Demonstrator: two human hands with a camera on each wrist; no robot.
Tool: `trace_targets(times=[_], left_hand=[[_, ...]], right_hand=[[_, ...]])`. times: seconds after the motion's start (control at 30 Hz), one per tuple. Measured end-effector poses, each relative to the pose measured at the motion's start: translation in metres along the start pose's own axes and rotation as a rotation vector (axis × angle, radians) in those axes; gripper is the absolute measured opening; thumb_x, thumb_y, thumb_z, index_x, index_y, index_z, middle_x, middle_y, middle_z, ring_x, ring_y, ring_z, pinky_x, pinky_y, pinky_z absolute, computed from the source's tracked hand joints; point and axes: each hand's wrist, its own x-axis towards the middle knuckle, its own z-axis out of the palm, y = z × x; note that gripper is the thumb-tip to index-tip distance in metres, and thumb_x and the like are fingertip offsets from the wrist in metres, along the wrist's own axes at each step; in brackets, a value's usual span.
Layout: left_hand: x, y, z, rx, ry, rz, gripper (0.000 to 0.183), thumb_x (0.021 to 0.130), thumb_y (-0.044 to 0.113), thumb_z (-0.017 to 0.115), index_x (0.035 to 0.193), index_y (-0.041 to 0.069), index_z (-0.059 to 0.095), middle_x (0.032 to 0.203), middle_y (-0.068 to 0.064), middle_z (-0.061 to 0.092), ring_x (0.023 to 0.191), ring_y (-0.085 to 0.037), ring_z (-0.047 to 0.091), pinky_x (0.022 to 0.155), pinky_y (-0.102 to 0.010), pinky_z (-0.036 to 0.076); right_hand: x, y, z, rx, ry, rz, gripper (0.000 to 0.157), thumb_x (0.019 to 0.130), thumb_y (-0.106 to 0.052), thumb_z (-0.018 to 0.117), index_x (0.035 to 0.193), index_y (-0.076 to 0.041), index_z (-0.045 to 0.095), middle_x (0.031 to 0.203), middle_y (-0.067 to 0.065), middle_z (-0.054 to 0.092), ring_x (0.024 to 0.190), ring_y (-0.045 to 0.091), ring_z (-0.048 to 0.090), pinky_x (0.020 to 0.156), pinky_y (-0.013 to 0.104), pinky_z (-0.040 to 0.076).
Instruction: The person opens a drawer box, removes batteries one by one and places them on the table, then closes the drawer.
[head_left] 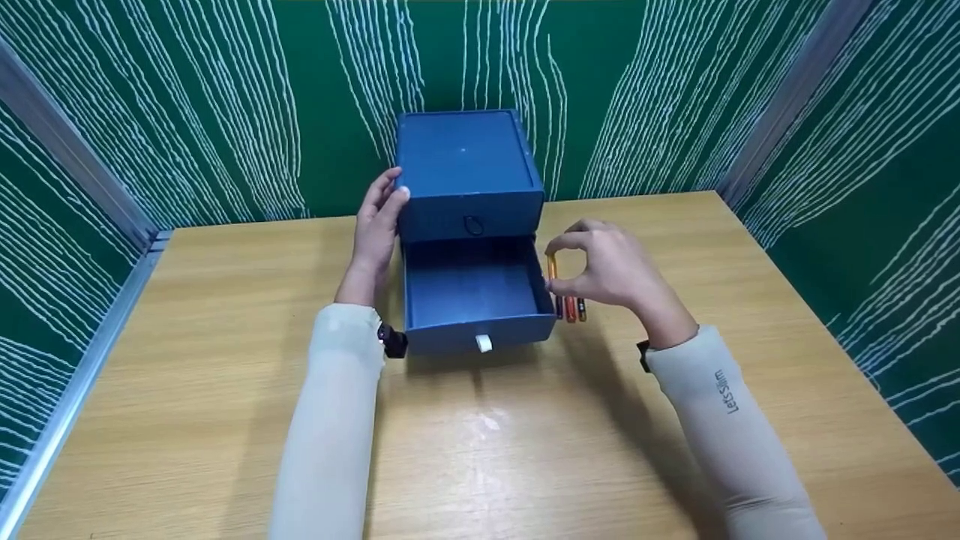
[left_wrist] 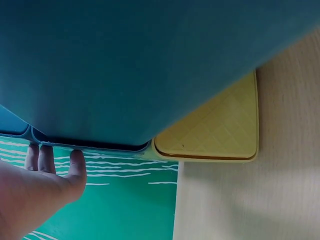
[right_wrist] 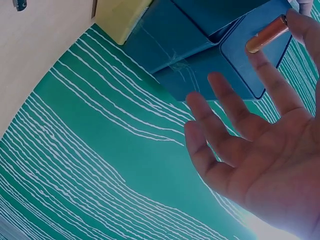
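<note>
A blue drawer cabinet [head_left: 465, 161] stands on the table with its middle drawer [head_left: 442, 337] pulled out, its floor bare and a white tab on its front. My left hand [head_left: 377, 229] rests against the cabinet's left side, thumb near the upper front corner. In the left wrist view its fingertips [left_wrist: 77, 159] touch the cabinet's edge. Just right of the drawer, my right hand [head_left: 613, 261] pinches an orange battery [head_left: 553, 268] between thumb and forefinger. The other fingers are spread in the right wrist view, where the battery [right_wrist: 270, 34] has a coppery look.
Several batteries [head_left: 571, 309] lie side by side on the table right of the drawer. A yellow bottom section [left_wrist: 215, 130] sits under the blue ones. Green walls [head_left: 600, 45] with white wavy lines surround the wooden table [head_left: 480, 450] at back and sides.
</note>
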Motion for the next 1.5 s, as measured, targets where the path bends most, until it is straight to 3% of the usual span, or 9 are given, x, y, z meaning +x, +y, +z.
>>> trace_targets(times=[0.33,0.47,0.73,0.93,1.13,1.5], left_hand=[[0.009,-0.012,-0.003,0.007,0.019,0.026,0.041,0.083,0.035,0.055,0.122,0.029,0.046,0.135,0.005,0.036,0.121,-0.009,0.034,0.1,-0.043,0.025],[0.009,-0.01,-0.003,0.002,0.019,0.021,0.041,0.083,0.035,0.055,0.123,0.028,0.046,0.135,0.005,0.036,0.121,-0.009,0.034,0.101,-0.043,0.024],[-0.006,0.009,0.004,0.053,0.014,-0.009,0.041,0.087,0.032,0.05,0.127,0.026,0.042,0.138,0.002,0.032,0.125,-0.012,0.03,0.103,-0.045,0.021],[-0.007,0.01,0.004,0.058,0.015,-0.003,0.041,0.087,0.031,0.049,0.127,0.024,0.041,0.138,0.002,0.032,0.124,-0.012,0.031,0.102,-0.045,0.021],[-0.005,0.007,0.005,0.011,0.01,0.027,0.041,0.088,0.027,0.049,0.128,0.019,0.042,0.137,-0.001,0.033,0.123,-0.012,0.033,0.102,-0.037,0.026],[-0.006,0.007,0.004,0.004,0.004,0.027,0.041,0.088,0.027,0.049,0.128,0.019,0.042,0.137,0.0,0.033,0.123,-0.011,0.032,0.102,-0.038,0.025]], right_hand=[[-0.001,0.01,0.0,-0.023,0.006,0.016,0.037,0.062,-0.045,0.071,0.094,-0.027,0.065,0.107,0.0,0.055,0.099,0.023,0.047,0.081,0.047,0.036],[-0.002,0.013,0.003,-0.036,-0.003,0.016,0.037,0.062,-0.046,0.071,0.093,-0.027,0.065,0.106,0.001,0.054,0.097,0.024,0.046,0.079,0.046,0.037],[-0.001,0.022,0.012,-0.049,-0.026,0.04,0.038,0.06,-0.047,0.071,0.092,-0.027,0.065,0.107,0.0,0.054,0.096,0.024,0.044,0.076,0.045,0.038],[-0.001,0.036,0.022,-0.031,-0.038,0.045,0.04,0.058,-0.046,0.073,0.092,-0.026,0.066,0.108,0.002,0.054,0.099,0.026,0.045,0.08,0.048,0.035],[-0.003,0.052,0.031,-0.034,-0.05,0.034,0.039,0.059,-0.044,0.073,0.092,-0.024,0.067,0.108,0.003,0.054,0.1,0.027,0.047,0.079,0.048,0.038],[-0.01,0.073,0.045,-0.049,-0.101,0.133,0.037,0.059,-0.039,0.075,0.092,-0.023,0.068,0.111,0.005,0.053,0.103,0.03,0.042,0.079,0.054,0.032]])
